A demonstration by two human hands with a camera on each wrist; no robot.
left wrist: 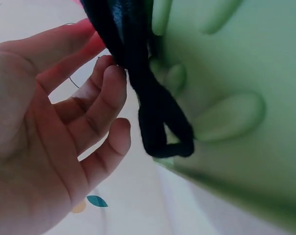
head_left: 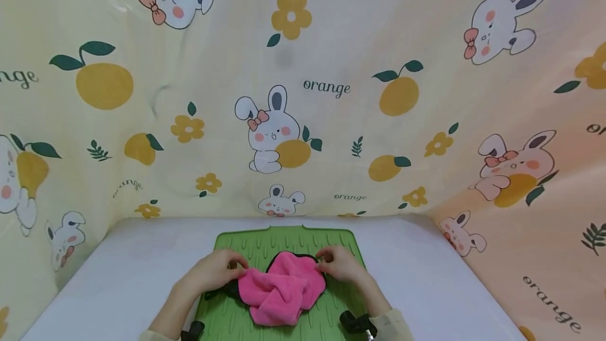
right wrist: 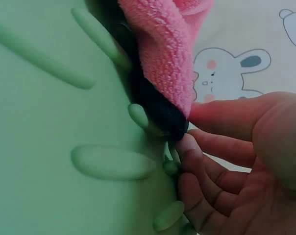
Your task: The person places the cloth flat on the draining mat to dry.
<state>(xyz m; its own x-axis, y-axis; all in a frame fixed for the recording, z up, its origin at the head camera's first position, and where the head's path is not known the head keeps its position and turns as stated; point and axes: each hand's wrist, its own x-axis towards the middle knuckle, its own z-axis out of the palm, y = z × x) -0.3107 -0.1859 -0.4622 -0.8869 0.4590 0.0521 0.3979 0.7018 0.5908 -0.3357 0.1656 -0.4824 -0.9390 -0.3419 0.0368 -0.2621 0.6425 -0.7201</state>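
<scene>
On the green mat (head_left: 284,237) atop the white desk (head_left: 426,278) lies a crumpled, fluffy pink cloth (head_left: 279,296), black-edged, a black loop (left wrist: 149,129) at its left; left grip (head_left: 214,271) and right grip (head_left: 344,266) pinch its upper edges.

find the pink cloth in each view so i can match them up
Head: pink cloth, bottom centre, between the left hand and right hand.
Left wrist: perhaps a pink sliver at the top edge, left of centre; I can't be sure.
Right wrist: top centre, tapering down toward the right hand.
Shared landmark: ridged green board, in all three views.
</scene>
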